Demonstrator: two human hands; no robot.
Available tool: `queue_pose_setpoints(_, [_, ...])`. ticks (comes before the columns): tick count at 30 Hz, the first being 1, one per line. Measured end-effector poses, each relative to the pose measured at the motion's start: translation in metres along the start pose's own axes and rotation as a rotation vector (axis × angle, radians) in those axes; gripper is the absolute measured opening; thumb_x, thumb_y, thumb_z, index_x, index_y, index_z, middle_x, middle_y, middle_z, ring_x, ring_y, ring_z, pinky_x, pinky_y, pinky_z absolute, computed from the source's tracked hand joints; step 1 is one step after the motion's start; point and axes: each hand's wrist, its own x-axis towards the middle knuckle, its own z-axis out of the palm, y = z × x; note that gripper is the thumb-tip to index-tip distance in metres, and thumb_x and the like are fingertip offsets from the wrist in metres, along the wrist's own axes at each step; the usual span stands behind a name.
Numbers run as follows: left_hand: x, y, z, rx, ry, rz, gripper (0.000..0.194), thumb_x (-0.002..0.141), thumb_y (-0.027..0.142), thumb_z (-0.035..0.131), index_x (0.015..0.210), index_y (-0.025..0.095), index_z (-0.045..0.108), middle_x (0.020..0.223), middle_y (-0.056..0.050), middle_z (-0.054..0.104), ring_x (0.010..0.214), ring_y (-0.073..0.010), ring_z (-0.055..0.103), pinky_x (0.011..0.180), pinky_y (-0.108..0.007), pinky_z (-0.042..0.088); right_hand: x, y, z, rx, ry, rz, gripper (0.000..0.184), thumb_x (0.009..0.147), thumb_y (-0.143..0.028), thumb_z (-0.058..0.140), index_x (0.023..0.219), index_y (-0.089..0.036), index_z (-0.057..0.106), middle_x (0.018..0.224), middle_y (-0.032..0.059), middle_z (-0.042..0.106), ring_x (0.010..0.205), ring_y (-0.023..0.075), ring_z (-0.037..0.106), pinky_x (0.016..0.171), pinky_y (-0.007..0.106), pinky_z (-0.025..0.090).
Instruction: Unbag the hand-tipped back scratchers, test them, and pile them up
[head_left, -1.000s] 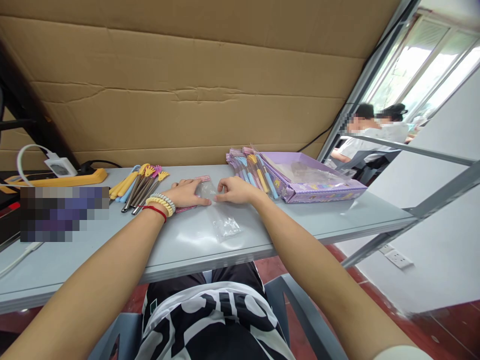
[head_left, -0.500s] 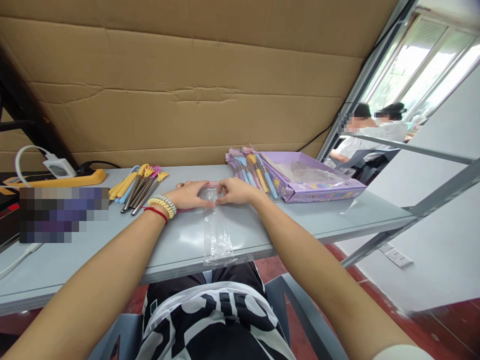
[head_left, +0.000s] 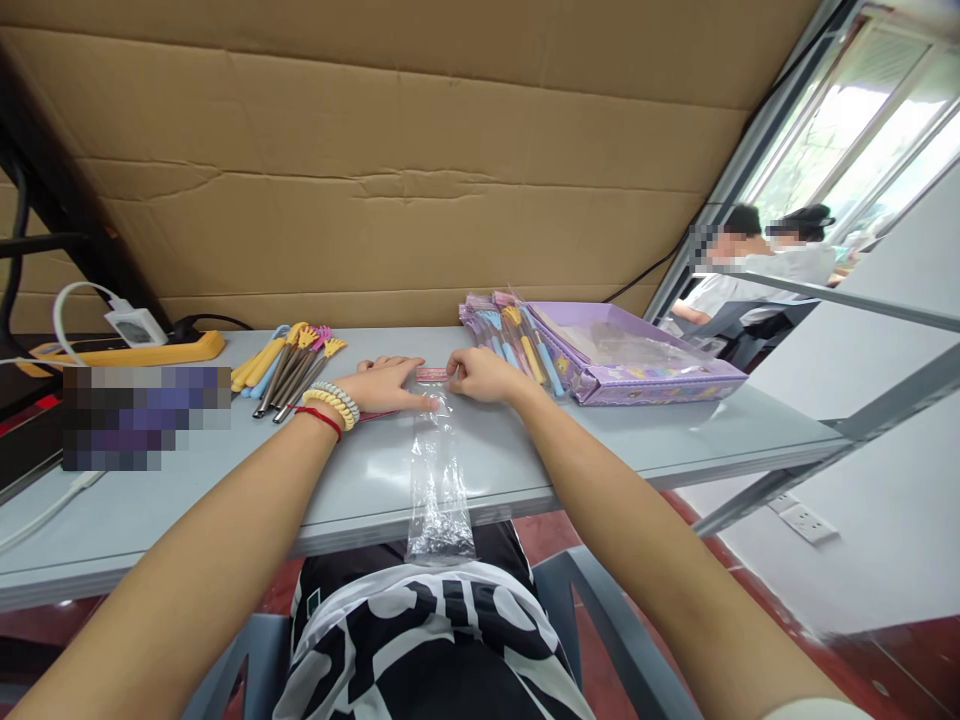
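A clear plastic bag (head_left: 439, 480) lies lengthwise toward me, its near end hanging over the table's front edge. A red-pink strip (head_left: 431, 375) runs across its far end. My left hand (head_left: 386, 385) rests palm down at that end's left side, fingers stretched out and thumb reaching over the bag. Curled at the opposite corner, my right hand (head_left: 484, 375) pinches the bag's edge between thumb and finger. Left of my hands lie several metal-rod sticks with yellow and pink hand-shaped ends (head_left: 307, 360). Several wrapped pen-like sticks (head_left: 517, 345) lie behind my right hand.
A purple tray (head_left: 652, 390) holding clear plastic stands on the right of the grey table (head_left: 337, 510). At left are a yellow-edged power strip (head_left: 180, 350), a white charger (head_left: 139, 325) and a cable. Cardboard (head_left: 420, 230) stands behind. Two people (head_left: 780, 265) sit beyond the frame.
My right hand has drawn slightly away from my left, baring more of the red-pink strip. The bag's near end has come closer to me and hangs further over the edge.
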Motion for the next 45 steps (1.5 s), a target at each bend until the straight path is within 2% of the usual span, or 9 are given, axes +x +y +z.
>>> queue_pose_setpoints(7, [0.000,0.007,-0.001,-0.023,-0.024,0.085,0.104,0.064,0.071,0.053,0.148,0.015,0.026,0.148,-0.015,0.038,0.135,-0.0347,0.032,0.109,-0.047,0.022,-0.001,-0.004,0.002,-0.081,0.037,-0.018,0.050,0.083,-0.046,0.052,0.120,-0.013,0.057,0.101,0.0131,0.068,0.087,0.0216,0.061,0.066,0.027,0.038])
queue_pose_setpoints(11, [-0.001,0.008,-0.001,-0.054,-0.029,0.130,0.109,0.060,0.071,0.059,0.148,0.016,0.025,0.149,-0.016,0.036,0.136,-0.0348,0.030,0.110,-0.049,0.021,-0.001,-0.008,0.003,-0.167,-0.014,-0.033,0.042,0.083,-0.045,0.053,0.109,-0.014,0.063,0.113,0.0156,0.063,0.096,0.0242,0.060,0.069,0.028,0.038])
queue_pose_setpoints(16, [-0.003,0.011,-0.003,-0.071,-0.029,0.150,0.108,0.058,0.069,0.063,0.147,0.018,0.028,0.149,-0.015,0.037,0.136,-0.0350,0.031,0.110,-0.048,0.021,-0.001,-0.010,0.004,-0.183,-0.028,-0.027,0.029,0.085,-0.035,0.050,0.099,-0.017,0.069,0.107,0.0125,0.067,0.091,0.0225,0.061,0.066,0.028,0.037])
queue_pose_setpoints(26, [-0.003,0.010,-0.002,-0.114,-0.051,0.189,0.113,0.055,0.068,0.067,0.148,0.018,0.025,0.150,-0.014,0.035,0.136,-0.0361,0.030,0.111,-0.048,0.023,0.006,-0.002,0.010,-0.217,0.091,-0.065,0.040,0.084,-0.026,0.050,0.122,-0.017,0.060,0.117,0.0133,0.064,0.105,0.0268,0.058,0.076,0.032,0.041])
queue_pose_setpoints(32, [-0.003,0.010,-0.002,-0.138,-0.036,0.204,0.112,0.055,0.068,0.067,0.147,0.018,0.028,0.149,-0.015,0.036,0.136,-0.0359,0.031,0.110,-0.046,0.026,0.010,-0.001,0.013,-0.190,0.114,-0.083,0.040,0.080,-0.015,0.046,0.117,-0.019,0.060,0.098,0.0108,0.070,0.092,0.0257,0.061,0.070,0.032,0.040])
queue_pose_setpoints(36, [-0.002,0.010,-0.001,-0.247,0.084,0.143,0.099,0.068,0.068,0.057,0.146,0.015,0.026,0.148,-0.017,0.035,0.134,-0.0347,0.034,0.107,-0.046,0.030,0.012,0.002,0.014,0.083,0.244,-0.154,0.033,0.074,-0.011,0.047,0.105,-0.017,0.057,0.078,0.0041,0.067,0.074,0.0186,0.058,0.068,0.028,0.039])
queue_pose_setpoints(38, [-0.002,0.010,-0.001,-0.359,0.191,0.115,0.087,0.075,0.060,0.053,0.144,0.014,0.027,0.140,-0.018,0.046,0.125,-0.0299,0.046,0.100,-0.042,0.038,0.012,0.001,0.013,0.244,0.296,-0.206,0.027,0.070,-0.011,0.047,0.096,-0.018,0.052,0.070,-0.0004,0.061,0.065,0.0148,0.052,0.064,0.026,0.037])
queue_pose_setpoints(41, [-0.002,0.012,-0.001,-0.511,0.290,0.106,0.060,0.080,0.039,0.052,0.133,0.015,0.035,0.103,-0.009,0.066,0.093,-0.0202,0.062,0.083,-0.033,0.047,0.011,-0.001,0.011,0.416,0.338,-0.252,0.016,0.066,-0.013,0.045,0.080,-0.019,0.046,0.065,-0.0035,0.053,0.060,0.0117,0.045,0.060,0.024,0.034])
queue_pose_setpoints(45, [-0.002,0.014,-0.002,-0.593,0.353,0.141,0.046,0.076,0.025,0.055,0.118,0.019,0.037,0.078,0.001,0.062,0.072,-0.0154,0.059,0.069,-0.028,0.046,0.010,-0.004,0.009,0.449,0.309,-0.264,0.012,0.064,-0.012,0.041,0.067,-0.017,0.051,0.066,-0.0008,0.056,0.062,0.0116,0.045,0.061,0.025,0.035])
